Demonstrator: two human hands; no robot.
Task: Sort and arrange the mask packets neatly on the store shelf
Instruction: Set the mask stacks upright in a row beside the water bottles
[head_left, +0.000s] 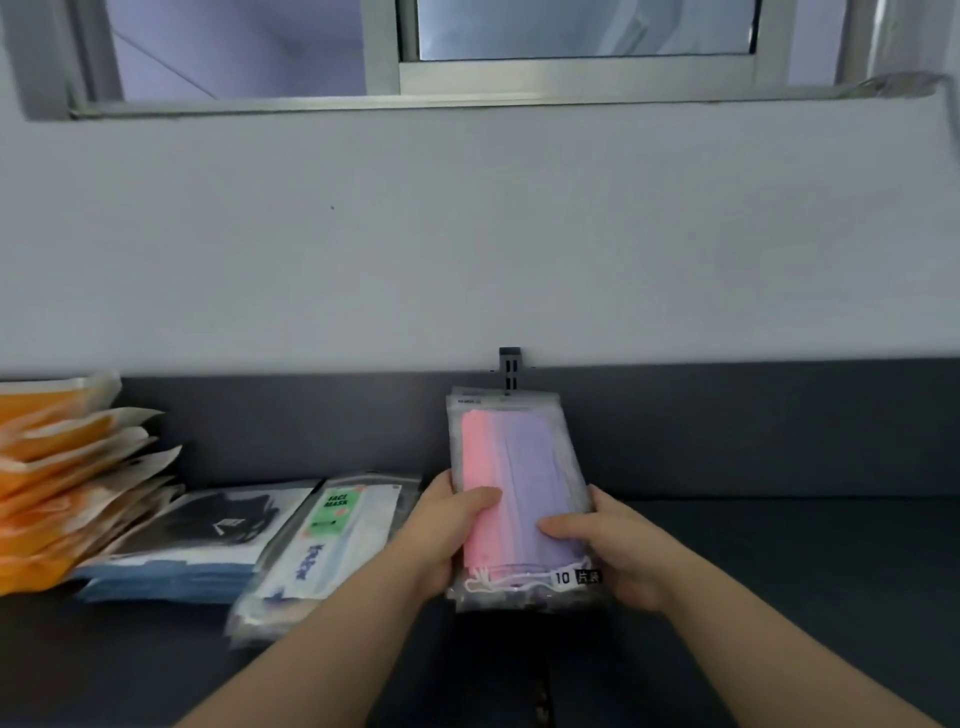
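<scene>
A clear packet of pink and purple masks is held upright over the dark shelf, near its middle. My left hand grips its left edge with the thumb on the front. My right hand grips its lower right side. To the left lies a white packet with a green "FACE MASK" label. Further left a packet of black masks rests on a stack of blue packets. A fanned heap of orange packets fills the far left.
The shelf's dark back panel rises behind the packets, with a slotted upright bracket at its middle. A pale wall and an aluminium window frame are above.
</scene>
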